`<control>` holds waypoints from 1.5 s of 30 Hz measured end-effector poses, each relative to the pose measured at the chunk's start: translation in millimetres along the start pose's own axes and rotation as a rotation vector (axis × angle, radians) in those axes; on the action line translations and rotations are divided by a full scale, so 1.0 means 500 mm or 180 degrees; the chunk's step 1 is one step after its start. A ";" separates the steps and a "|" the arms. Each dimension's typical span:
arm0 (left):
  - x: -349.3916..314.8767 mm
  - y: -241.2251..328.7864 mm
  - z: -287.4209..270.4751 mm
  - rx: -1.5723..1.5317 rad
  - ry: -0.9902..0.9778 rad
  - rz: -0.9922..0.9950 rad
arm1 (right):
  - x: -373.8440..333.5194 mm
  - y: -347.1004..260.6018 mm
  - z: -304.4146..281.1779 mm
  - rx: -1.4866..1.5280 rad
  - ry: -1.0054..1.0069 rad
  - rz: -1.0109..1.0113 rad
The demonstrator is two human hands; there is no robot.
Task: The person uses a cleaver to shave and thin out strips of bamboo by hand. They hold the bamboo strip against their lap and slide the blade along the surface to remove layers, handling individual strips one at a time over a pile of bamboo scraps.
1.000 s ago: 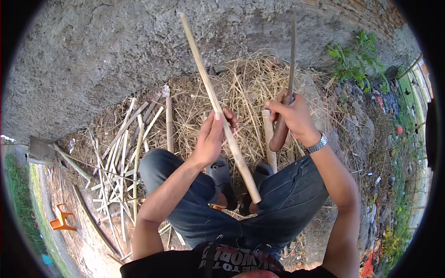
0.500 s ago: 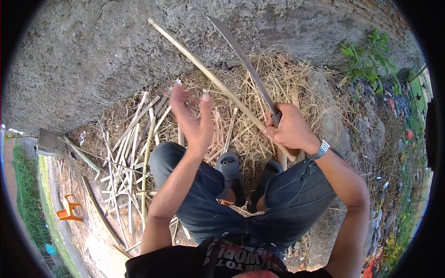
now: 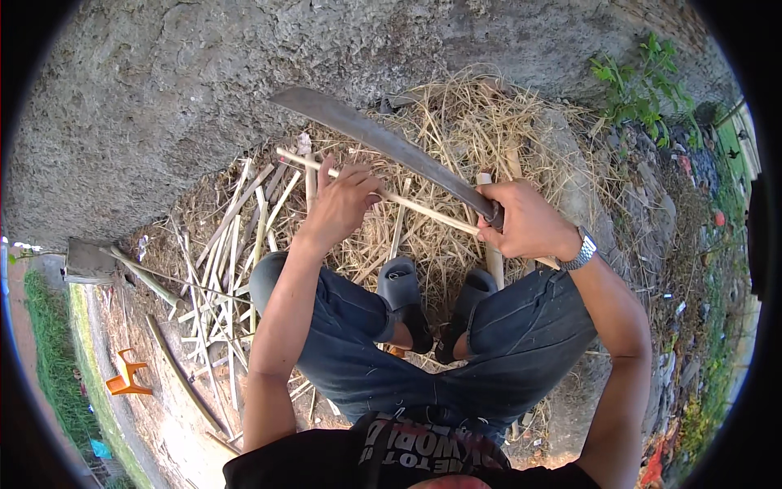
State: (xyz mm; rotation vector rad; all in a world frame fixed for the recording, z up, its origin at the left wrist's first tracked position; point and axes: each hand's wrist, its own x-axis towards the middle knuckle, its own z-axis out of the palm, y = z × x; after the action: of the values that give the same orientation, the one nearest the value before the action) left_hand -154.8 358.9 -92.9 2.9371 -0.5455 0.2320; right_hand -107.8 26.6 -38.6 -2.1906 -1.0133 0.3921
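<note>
A machete [image 3: 375, 138] with a long dark blade is gripped at its handle by my right hand [image 3: 529, 220], the blade slanting up and to the left. The same hand also pinches the near end of a thin pale bamboo strip [image 3: 432, 213]. My left hand [image 3: 342, 200] is closed around that strip nearer its far end, which sticks out past the fingers to the left. The strip runs below the blade, apart from it along most of its length. Behind my right hand stands a thicker pale bamboo piece [image 3: 494, 261], partly hidden.
Split bamboo strips [image 3: 216, 269] lie piled at the left. Straw-like shavings [image 3: 464, 122] cover the ground before my sandals [image 3: 399, 281]. A rough grey wall [image 3: 204, 98] rises ahead. Farther left are an orange plastic chair [image 3: 129, 375] and a curved bamboo length [image 3: 183, 375].
My left hand has come down and closed on the bamboo strip, from free in the air. The strip and the machete have both swung lower toward the left.
</note>
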 end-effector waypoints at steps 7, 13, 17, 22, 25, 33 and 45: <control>-0.023 -0.038 -0.030 -0.0075 0.0465 -0.0204 | -0.006 0.056 -0.099 -0.1187 0.1716 -0.0047; -0.007 -0.005 -0.060 -0.0553 0.1189 -0.0866 | -0.024 0.059 -0.074 -0.0978 0.1970 0.0043; -0.005 0.069 -0.087 -0.1926 0.0741 -0.0535 | -0.007 -0.011 -0.028 -0.0699 0.1567 -0.0109; 0.008 0.112 -0.145 -0.1541 0.0211 -0.0501 | 0.015 -0.019 0.002 -0.0317 0.1319 0.0161; 0.018 0.136 -0.161 -0.2839 -0.1029 -0.0943 | 0.021 -0.009 -0.016 -0.0403 0.1518 0.0221; -0.017 0.139 -0.121 -0.4277 -0.0445 -0.0733 | 0.012 -0.002 -0.049 -0.0883 0.1390 0.0988; 0.006 0.148 -0.086 -0.4642 -0.0686 -0.0942 | 0.018 -0.037 0.011 -0.0722 0.0929 0.0760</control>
State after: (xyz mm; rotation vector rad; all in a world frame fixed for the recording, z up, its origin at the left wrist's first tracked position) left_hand -184.4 296.8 -42.0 1.5589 -0.1329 -0.3782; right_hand -115.1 44.6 -29.5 -2.4927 -0.6659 0.0586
